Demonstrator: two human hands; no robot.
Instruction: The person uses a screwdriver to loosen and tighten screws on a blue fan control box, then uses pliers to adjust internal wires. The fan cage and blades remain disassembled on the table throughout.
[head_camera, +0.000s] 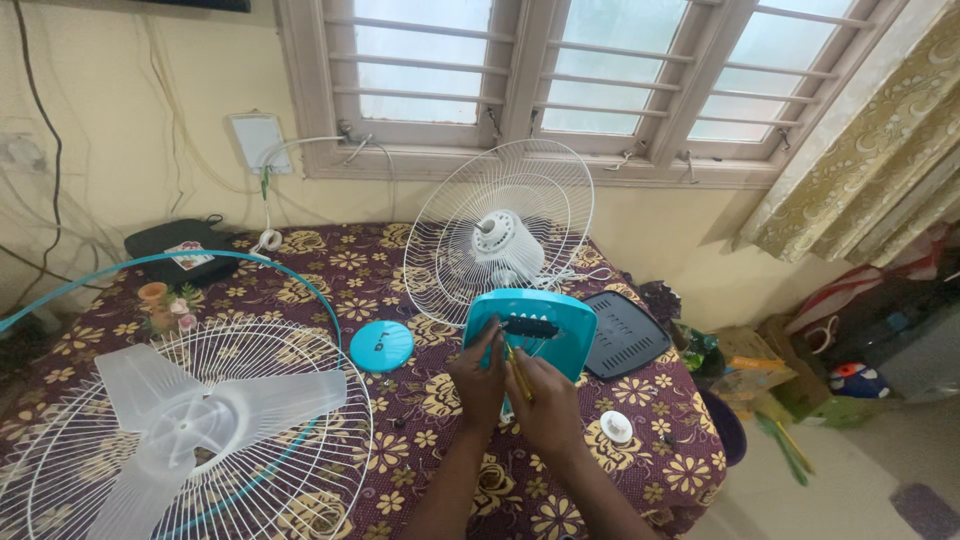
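My left hand (478, 378) grips the left edge of a teal fan base (555, 318) that stands tilted on the floral tablecloth (440, 400). My right hand (545, 400) is closed around a yellow screwdriver (518, 375), whose tip points up at the dark switch row on the base. Just behind the base stands the white rear fan grille (440, 250) with its white motor (507, 240).
A white front grille (300, 470) carrying a translucent fan blade (190, 415) lies at the left, with a teal rim ring (200, 258) behind it. Also on the table: a round teal cap (381, 346), a black bottom plate (625, 335), a white knob (616, 428). Clutter lies on the floor at the right.
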